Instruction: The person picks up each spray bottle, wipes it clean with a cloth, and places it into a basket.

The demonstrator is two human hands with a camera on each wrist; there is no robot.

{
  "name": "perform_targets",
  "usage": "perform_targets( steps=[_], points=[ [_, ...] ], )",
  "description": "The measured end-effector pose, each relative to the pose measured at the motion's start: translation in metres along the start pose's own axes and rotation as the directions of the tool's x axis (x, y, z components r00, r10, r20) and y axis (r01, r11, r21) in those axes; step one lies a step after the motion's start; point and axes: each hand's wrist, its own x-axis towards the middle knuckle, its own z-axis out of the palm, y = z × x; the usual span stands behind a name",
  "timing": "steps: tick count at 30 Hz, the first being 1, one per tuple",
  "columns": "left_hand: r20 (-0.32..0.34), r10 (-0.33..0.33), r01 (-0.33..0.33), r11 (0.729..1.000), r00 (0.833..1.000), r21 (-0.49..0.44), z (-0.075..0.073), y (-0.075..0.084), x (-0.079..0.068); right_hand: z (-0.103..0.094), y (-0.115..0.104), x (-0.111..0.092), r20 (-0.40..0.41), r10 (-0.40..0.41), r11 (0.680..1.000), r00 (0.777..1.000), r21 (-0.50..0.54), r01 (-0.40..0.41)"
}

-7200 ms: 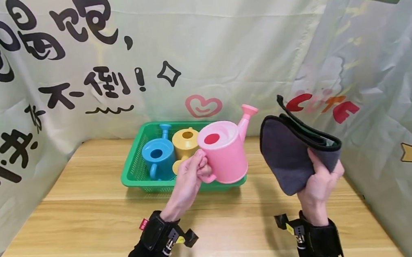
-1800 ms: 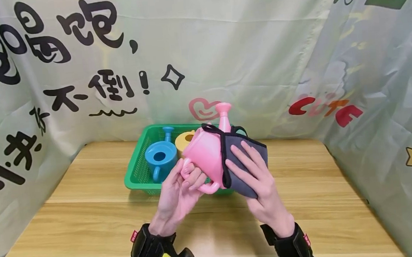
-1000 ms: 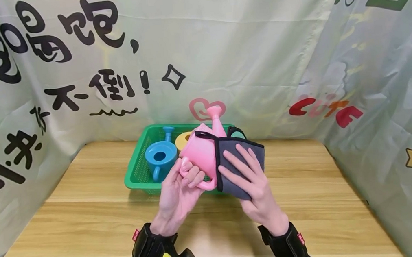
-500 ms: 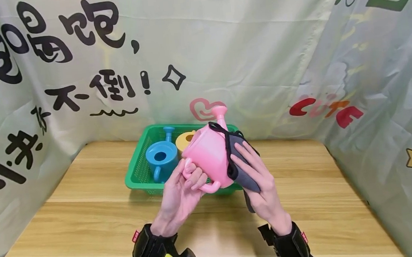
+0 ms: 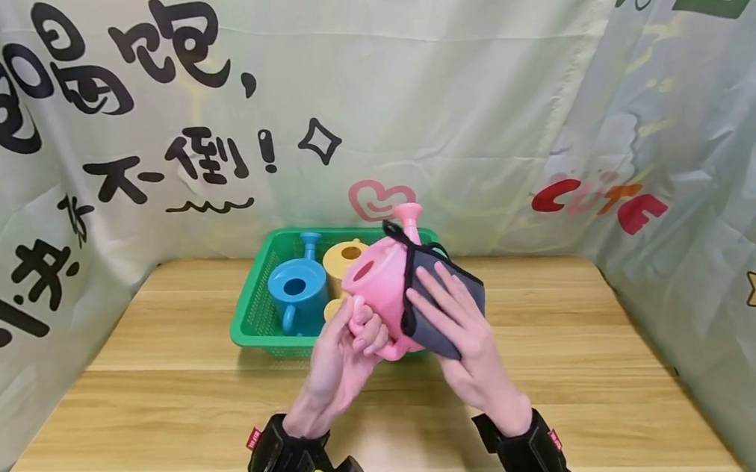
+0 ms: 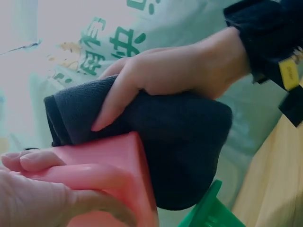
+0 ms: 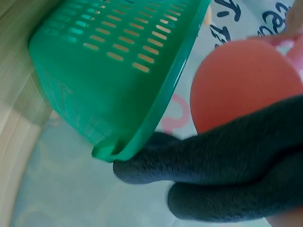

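A pink watering can (image 5: 376, 292) is held up in front of the green basket, its body tilted and its spout upward. My left hand (image 5: 342, 366) grips it by the handle. Against the can's right side, my right hand (image 5: 475, 359) holds a folded dark grey cloth (image 5: 432, 335) with black edging, fingers spread over its outer face. The left wrist view has the right thumb lying along the cloth (image 6: 184, 151), which overlaps the pink can (image 6: 109, 149). From the right wrist, the cloth's folds (image 7: 222, 156) cross below the can's round base (image 7: 246, 85).
Behind the hands, the green basket (image 5: 246, 328) stands on the wooden table (image 5: 163, 405). A blue watering can (image 5: 299, 303) and a yellow watering can (image 5: 335, 261) sit inside it. A printed fabric backdrop (image 5: 475, 107) surrounds the table's back and sides.
Earlier the cloth was apart from the can, off to the right; now it lies against the can's side. Lately the can has tipped and turned slightly while the cloth shifts over it.
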Motion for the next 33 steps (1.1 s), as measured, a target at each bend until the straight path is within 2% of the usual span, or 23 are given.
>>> perform_targets(
  steps=[3,6,10,14,17,20,27,29,33],
  points=[
    [0.012,-0.017,0.017,0.999,1.000,0.049,0.002,-0.003,0.000,-0.006,-0.001,0.002,-0.014,0.065,0.996,0.998,0.063,-0.064],
    [0.018,-0.029,0.028,0.998,0.999,0.054,0.002,-0.004,0.000,-0.008,-0.004,0.004,-0.007,0.083,0.995,0.997,0.049,-0.082],
    [0.024,-0.016,0.016,1.000,1.000,0.022,0.001,-0.007,0.000,-0.003,-0.003,0.000,0.028,0.028,0.998,0.999,-0.050,-0.027],
    [-0.009,-0.024,0.024,1.000,1.000,0.008,0.001,-0.008,0.000,0.001,-0.004,-0.003,0.080,-0.053,0.990,0.995,-0.129,0.063],
    [-0.043,-0.050,0.051,0.999,0.998,0.012,0.003,-0.008,0.000,0.001,-0.005,-0.002,0.101,-0.078,0.983,0.992,-0.155,0.094],
    [-0.051,-0.064,0.067,0.997,0.997,0.044,0.004,-0.009,0.000,0.000,-0.005,-0.002,0.096,-0.061,0.984,0.994,-0.160,0.075],
    [-0.032,-0.059,0.063,0.985,0.998,0.163,0.007,-0.014,0.000,-0.002,0.000,-0.002,0.003,0.062,0.995,0.998,-0.078,-0.062],
    [-0.032,-0.051,0.056,0.984,0.998,0.170,0.006,-0.015,0.000,-0.002,0.000,-0.003,0.010,0.069,0.994,0.998,-0.086,-0.068],
    [-0.035,-0.040,0.045,0.986,0.999,0.159,0.006,-0.015,0.000,0.001,-0.003,-0.003,0.067,0.017,0.985,0.998,-0.170,-0.006]
  ],
)
